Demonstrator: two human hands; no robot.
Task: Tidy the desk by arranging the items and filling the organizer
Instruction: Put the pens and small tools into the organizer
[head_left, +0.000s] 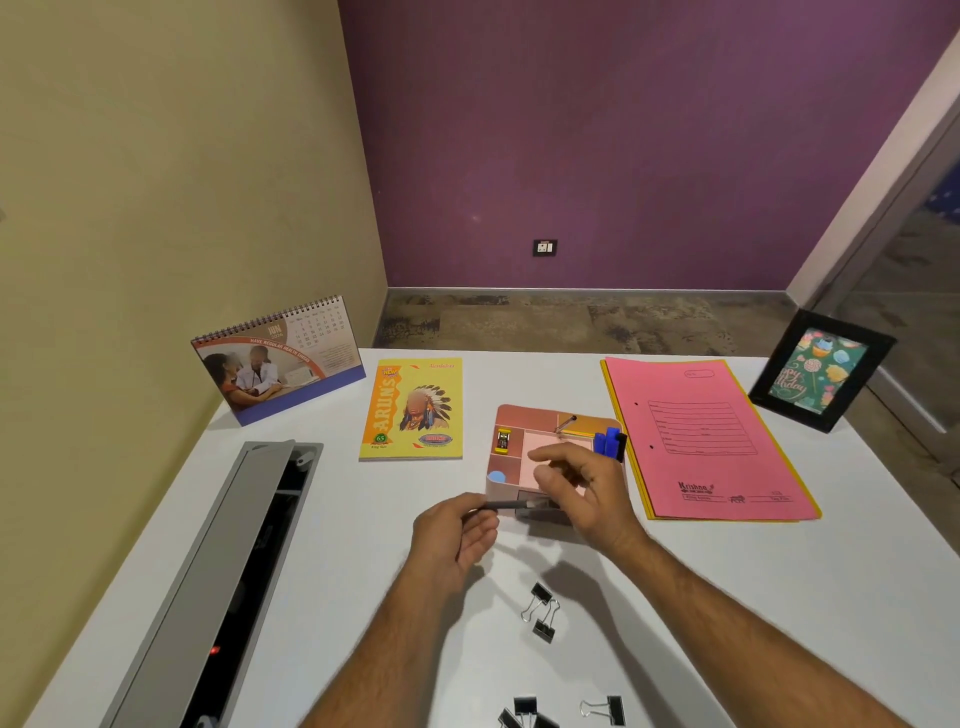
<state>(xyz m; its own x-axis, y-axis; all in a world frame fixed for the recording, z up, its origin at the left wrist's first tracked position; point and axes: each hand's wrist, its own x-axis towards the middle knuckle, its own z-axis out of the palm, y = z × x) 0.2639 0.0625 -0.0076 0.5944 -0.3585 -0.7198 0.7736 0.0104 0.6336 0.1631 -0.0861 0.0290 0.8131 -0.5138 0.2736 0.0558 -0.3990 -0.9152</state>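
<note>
A pink desk organizer (524, 418) stands mid-desk. It holds blue and black markers (612, 442), a pen (565, 423), a small yellow item (503, 440) and a blue round thing (496, 476). My left hand (454, 535) grips a dark pen-like stick (506, 504) that lies level in front of the organizer. Above the organizer's near edge, my right hand (582, 491) pinches the stick's other end; its tip is hidden. Two black binder clips (542, 612) lie below the hands, and more binder clips (561, 711) sit at the near edge.
A yellow notebook (413, 409) lies left of the organizer, a pink file folder (709, 441) right of it. A desk calendar (278, 358) stands far left, a black photo frame (821, 370) far right. An open grey cable tray (228, 571) runs along the desk's left side.
</note>
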